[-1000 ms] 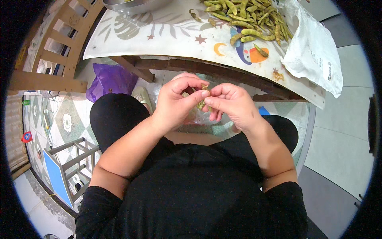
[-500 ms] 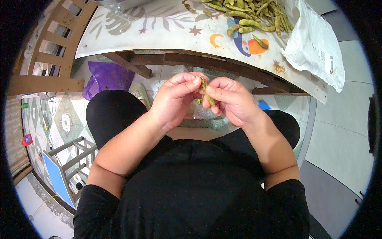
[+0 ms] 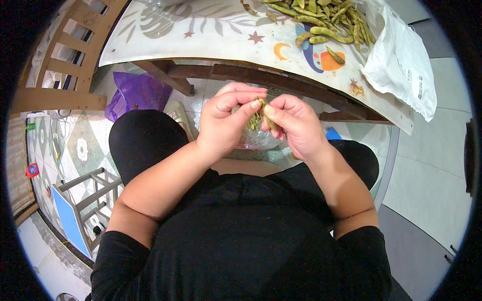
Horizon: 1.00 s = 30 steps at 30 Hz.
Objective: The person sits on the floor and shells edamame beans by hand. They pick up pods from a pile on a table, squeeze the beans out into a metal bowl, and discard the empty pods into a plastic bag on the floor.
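Note:
Between my two hands is a green-yellow bean pod (image 3: 269, 122), pinched from both sides above my lap. My left hand (image 3: 230, 114) has its thumb and index finger closed on the pod's upper end. The thumb and fingers of my right hand (image 3: 297, 125) press on its lower part. Below the hands a clear plastic bag (image 3: 260, 142) with green pieces inside shows in part. A pile of bean pods (image 3: 331, 20) lies on the table above, with a single pod (image 3: 335, 55) apart from it.
The table (image 3: 221, 50) wears a patterned cloth. On its right lies a white woven sack (image 3: 401, 65). A purple bag (image 3: 138, 95) sits on the floor beside a shoe (image 3: 177, 115). At left are a wooden chair (image 3: 60, 102) and a blue-topped stool (image 3: 71, 220).
Both hands have shifted slightly right, still gripping the pod. My left fingers are straighter, and more of the green pieces in the plastic bag show between the hands.

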Motion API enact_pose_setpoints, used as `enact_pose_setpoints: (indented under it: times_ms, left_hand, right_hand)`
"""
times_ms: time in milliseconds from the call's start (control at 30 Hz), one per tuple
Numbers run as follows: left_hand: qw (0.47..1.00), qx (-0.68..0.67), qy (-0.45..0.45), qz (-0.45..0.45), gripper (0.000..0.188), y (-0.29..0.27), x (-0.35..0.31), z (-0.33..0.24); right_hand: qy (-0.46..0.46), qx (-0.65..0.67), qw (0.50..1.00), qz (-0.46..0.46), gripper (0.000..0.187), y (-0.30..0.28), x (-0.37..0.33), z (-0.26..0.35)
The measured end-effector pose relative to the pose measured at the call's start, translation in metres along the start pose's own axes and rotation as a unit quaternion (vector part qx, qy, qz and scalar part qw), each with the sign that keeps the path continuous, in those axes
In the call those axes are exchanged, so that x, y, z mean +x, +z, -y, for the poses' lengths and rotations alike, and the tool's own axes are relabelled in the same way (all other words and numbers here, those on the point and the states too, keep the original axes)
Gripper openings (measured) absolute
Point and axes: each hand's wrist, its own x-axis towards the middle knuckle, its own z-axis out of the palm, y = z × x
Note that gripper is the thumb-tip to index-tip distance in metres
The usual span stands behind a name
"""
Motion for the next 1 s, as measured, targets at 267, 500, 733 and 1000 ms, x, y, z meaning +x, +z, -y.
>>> enact_pose_setpoints:
  times_ms: [267,500,733,1000]
  left_hand:
    - [0.937,-0.291,-0.193,-0.005,0.014,0.004,-0.001,-0.006]
    - [0.904,-0.326,-0.271,-0.045,0.011,0.004,-0.004,0.001]
    - [0.912,-0.317,-0.260,-0.022,0.017,0.004,0.000,-0.010]
    - [0.895,-0.338,-0.291,-0.016,0.017,0.001,-0.002,-0.009]
  right_hand:
    - [0.040,0.164,0.981,0.099,0.012,-0.009,0.005,-0.004]
    - [-0.085,-0.109,0.990,-0.031,0.016,0.003,0.007,-0.011]
    - [0.006,-0.015,0.999,0.045,0.020,-0.006,0.008,-0.001]
    - [0.003,-0.009,0.998,0.062,0.020,-0.004,0.006,0.001]
